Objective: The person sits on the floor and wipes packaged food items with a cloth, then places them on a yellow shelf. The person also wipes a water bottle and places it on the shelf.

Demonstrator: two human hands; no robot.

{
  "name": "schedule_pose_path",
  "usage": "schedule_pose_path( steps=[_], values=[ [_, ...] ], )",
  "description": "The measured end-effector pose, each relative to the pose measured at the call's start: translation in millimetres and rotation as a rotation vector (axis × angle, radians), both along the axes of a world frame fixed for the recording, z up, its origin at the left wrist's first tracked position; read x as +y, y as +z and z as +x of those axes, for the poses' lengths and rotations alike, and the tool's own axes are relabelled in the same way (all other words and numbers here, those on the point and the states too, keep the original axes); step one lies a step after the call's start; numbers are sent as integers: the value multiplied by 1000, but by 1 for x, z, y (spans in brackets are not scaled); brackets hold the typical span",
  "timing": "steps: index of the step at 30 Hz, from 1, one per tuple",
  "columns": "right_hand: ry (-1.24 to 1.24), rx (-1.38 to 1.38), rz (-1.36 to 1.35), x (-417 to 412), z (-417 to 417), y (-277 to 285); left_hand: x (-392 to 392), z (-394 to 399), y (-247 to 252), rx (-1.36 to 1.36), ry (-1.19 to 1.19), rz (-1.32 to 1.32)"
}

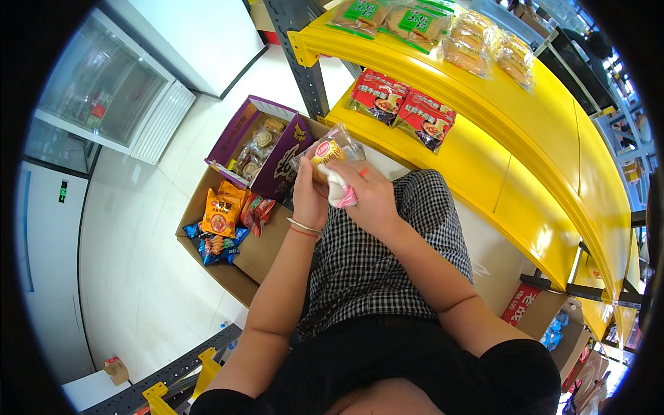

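Note:
My left hand [310,194] holds a clear-wrapped bread packet [332,150] in front of me, above my lap. Pressed against the packet's lower side is a crumpled white-and-pink cloth [338,191], gripped by my right hand [369,194]. Left of the hands, a purple printed carton [288,140] contains wrapped pastries [259,148]. It stands by a brown cardboard box [249,267] with an orange noodle packet [223,212], a red packet [257,211] and blue snack packets [215,246].
A yellow metal shelf [482,192] curves along the right, holding red noodle packets [402,106]. Wrapped pastries [415,23] lie on its upper tier [550,135]. A dark upright post [301,67] stands ahead. Another rack [176,368] is at lower left, a glass-door cabinet [114,83] at upper left.

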State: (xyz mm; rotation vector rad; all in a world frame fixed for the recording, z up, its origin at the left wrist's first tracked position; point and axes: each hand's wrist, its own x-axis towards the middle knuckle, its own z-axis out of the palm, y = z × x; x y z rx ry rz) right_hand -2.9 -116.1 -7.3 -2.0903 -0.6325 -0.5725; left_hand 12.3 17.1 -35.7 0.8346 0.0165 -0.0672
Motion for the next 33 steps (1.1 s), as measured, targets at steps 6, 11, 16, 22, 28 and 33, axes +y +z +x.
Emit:
schedule_pose_path(
  steps=[6, 11, 16, 22, 28, 33],
  values=[
    [-189, -170, -47, -12, 11, 33, -6, -4, 8, 87, -39, 2],
    [-19, -88, -337, 12, 4, -3, -9, -13, 0, 170, -114, -156],
    [46, -126, -384, 4, 9, -10, -3, -12, 1, 147, -117, -148],
    [-15, -53, -266, -12, 12, -19, -6, -7, 5, 91, -71, -80],
    [-86, 19, -131, -18, 20, -14, -7, -8, 11, 99, -75, -34],
    [-38, -19, -271, 2, 8, 0, -3, -7, -1, 81, -77, -58]
  ],
)
